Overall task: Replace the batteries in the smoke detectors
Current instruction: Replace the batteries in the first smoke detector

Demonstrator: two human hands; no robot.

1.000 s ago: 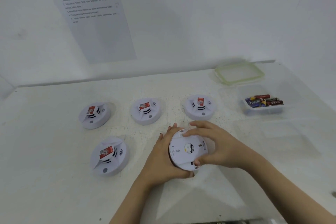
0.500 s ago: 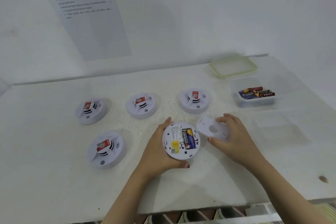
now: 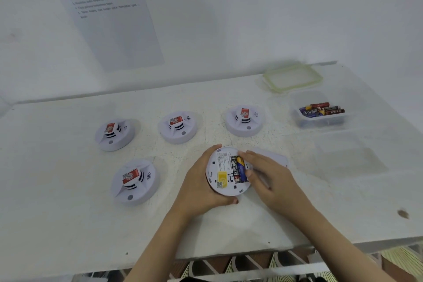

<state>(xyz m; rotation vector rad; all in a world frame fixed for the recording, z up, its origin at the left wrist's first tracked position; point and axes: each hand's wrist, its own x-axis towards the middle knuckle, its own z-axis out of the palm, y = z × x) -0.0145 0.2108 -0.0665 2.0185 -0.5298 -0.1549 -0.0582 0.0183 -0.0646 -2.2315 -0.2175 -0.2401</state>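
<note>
- White walls close in a white bench (image 3: 68, 224); a printed sheet (image 3: 109, 18) hangs on the back wall, its lines too blurred to read.
- Near the front edge the left hand (image 3: 196, 185) cups an upturned smoke detector (image 3: 225, 171) from its left side, fingers curled around the rim and holding it firmly.
- The right hand (image 3: 272, 178) reaches across, fingertips (image 3: 242, 154) on the upper end of the batteries (image 3: 238, 169) seated in the open bay; whether they already pinch one I cannot tell.
- Just behind that hand lies the removed cover (image 3: 274, 157), flat on the bench.
- To do this well, I judge: keep the detector steady, lift one end of a battery first, and note the polarity marks before swapping.
- One battery reads "EVEREADY"; a yellow sticker (image 3: 222, 177) with a small code sits beside it, print too fine to read.
- Four more detectors (image 3: 178, 127) wait face-up, red labels illegible.
- Spare batteries lie in a clear tub (image 3: 320, 119) at right, its lid (image 3: 293, 78) behind.
</note>
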